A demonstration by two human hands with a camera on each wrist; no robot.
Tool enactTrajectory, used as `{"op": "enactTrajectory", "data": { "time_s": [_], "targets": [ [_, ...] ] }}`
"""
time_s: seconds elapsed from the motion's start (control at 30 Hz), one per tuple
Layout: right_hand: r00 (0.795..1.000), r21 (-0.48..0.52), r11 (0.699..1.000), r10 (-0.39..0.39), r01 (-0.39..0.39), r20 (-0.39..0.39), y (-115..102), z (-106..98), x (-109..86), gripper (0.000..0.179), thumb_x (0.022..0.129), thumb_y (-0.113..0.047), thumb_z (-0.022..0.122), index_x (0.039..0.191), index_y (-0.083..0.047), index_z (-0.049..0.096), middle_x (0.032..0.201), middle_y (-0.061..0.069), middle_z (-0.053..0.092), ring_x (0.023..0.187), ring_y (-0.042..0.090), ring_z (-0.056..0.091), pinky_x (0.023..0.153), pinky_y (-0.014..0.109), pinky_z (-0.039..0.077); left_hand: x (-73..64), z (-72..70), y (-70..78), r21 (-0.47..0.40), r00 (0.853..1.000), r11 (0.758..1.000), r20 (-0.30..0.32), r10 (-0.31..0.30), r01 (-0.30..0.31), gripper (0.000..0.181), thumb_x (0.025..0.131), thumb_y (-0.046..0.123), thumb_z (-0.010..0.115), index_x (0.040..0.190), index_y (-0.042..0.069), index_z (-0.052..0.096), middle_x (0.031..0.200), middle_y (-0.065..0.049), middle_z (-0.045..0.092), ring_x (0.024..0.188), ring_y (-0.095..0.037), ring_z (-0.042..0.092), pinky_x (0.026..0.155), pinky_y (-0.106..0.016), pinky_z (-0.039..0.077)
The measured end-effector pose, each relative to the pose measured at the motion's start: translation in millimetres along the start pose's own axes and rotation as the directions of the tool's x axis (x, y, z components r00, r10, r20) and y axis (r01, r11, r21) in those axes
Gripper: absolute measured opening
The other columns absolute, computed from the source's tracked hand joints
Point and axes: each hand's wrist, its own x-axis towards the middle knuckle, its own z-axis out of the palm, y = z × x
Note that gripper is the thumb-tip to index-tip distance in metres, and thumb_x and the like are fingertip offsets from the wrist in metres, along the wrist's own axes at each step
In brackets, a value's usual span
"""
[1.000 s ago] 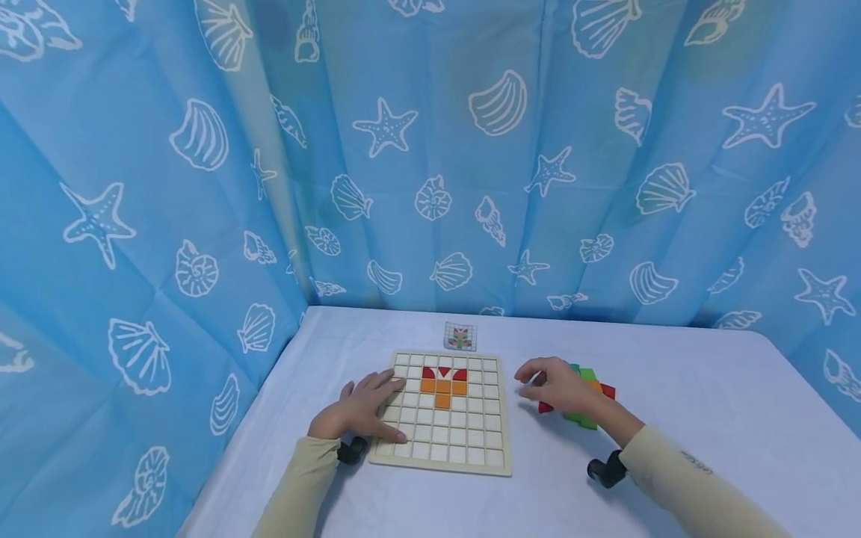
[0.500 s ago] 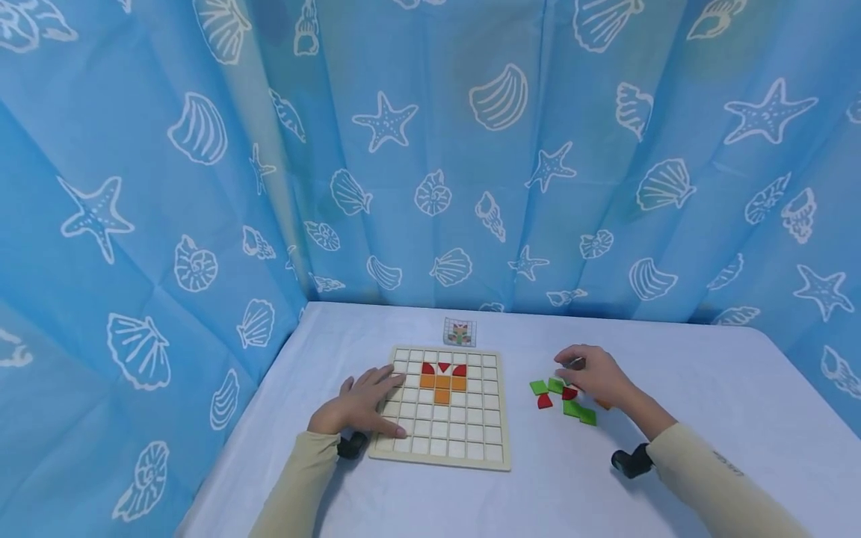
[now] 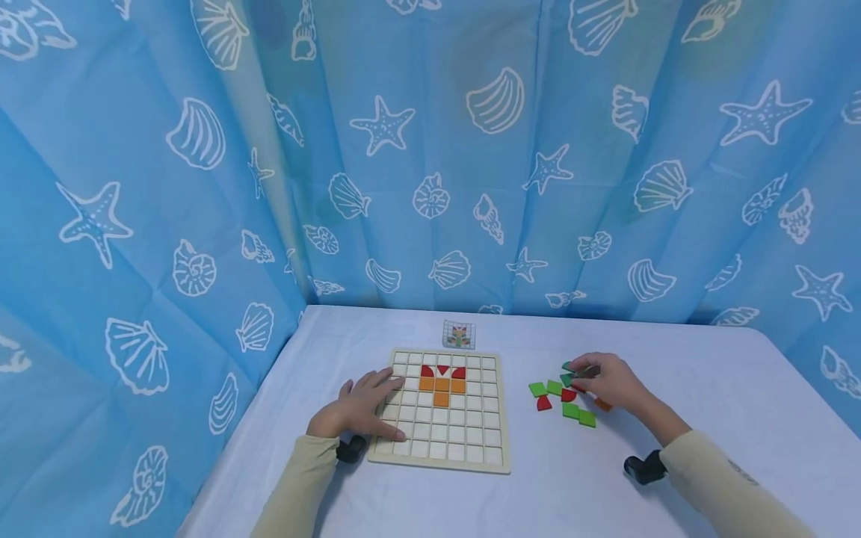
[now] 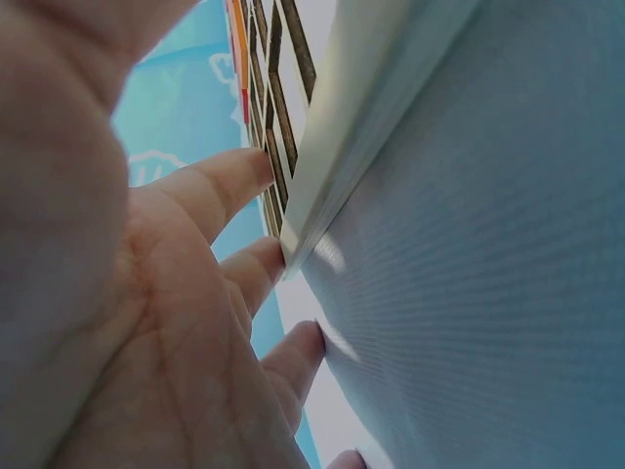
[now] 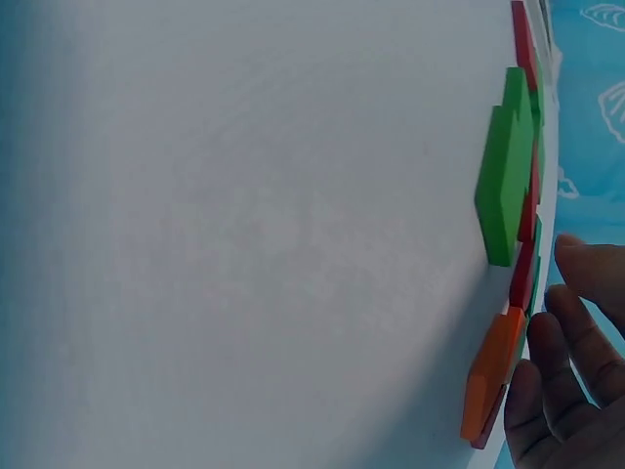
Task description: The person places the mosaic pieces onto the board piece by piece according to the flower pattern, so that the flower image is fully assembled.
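Observation:
A pale wooden grid board (image 3: 464, 467) lies on the table, with red and orange tiles (image 3: 441, 385) set in its upper middle cells. My left hand (image 3: 359, 407) rests spread on the board's left edge. In the left wrist view, fingers (image 4: 220, 186) touch the frame and others reach past it. My right hand (image 3: 608, 381) is over loose tiles to the right, fingers loosely bent by a dark green tile (image 3: 567, 379). In the right wrist view, thumb and fingers (image 5: 552, 352) stand apart, nothing seen between them. The hand partly hides some red tiles and an orange tile (image 3: 602, 404).
Light green tiles (image 3: 579, 415) and a red tile (image 3: 543, 403) lie between board and right hand. A small pattern card (image 3: 459, 335) lies behind the board. A white cloth covers the table (image 3: 726, 388). A blue shell-print curtain (image 3: 430, 149) hangs beyond the back edge.
My right hand has moved right from beside the board to the far side of the loose tiles, which show more spread out. The left hand has stayed on the board.

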Motion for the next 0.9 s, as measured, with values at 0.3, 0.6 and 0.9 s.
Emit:
{"op": "enactTrajectory", "data": {
  "time_s": [0.3,0.6,0.9],
  "targets": [
    [0.999,-0.091,0.996,-0.014,0.019,0.052,-8,8,2.4,0.029,0.087,-0.01,0.073,0.116,-0.007,0.07,0.111,0.014,0.065,0.09,0.023,0.058,0.066,0.031,0.058,-1.7,0.2,-1.9,0.009,1.0,1.0,0.008,-0.002,0.002,0.103,0.071,0.06,0.081,0.155,0.024,0.033,0.165,-0.006,0.021,0.152,-0.036,0.015,0.118,-0.068,0.009],
    [0.995,-0.176,0.984,-0.01,0.027,0.097,-16,6,13.4,0.028,0.087,-0.012,0.074,0.113,-0.003,0.071,0.106,0.012,0.065,0.095,0.025,0.06,0.086,0.044,0.057,0.4,-2.7,-1.4,0.009,1.0,1.0,-0.002,0.003,-0.003,0.102,0.071,0.059,0.081,0.155,0.024,0.034,0.165,-0.007,0.022,0.151,-0.036,0.016,0.118,-0.069,0.009],
    [0.994,-0.192,0.981,0.007,0.014,0.106,-16,9,16.2,0.032,0.087,-0.018,0.076,0.115,-0.003,0.069,0.106,0.011,0.066,0.096,0.024,0.06,0.087,0.045,0.057,2.1,-0.5,-0.8,0.014,1.0,1.0,0.005,-0.007,0.007,0.103,0.07,0.061,0.081,0.154,0.026,0.034,0.165,-0.006,0.022,0.152,-0.035,0.017,0.118,-0.068,0.011]
  ]
}}
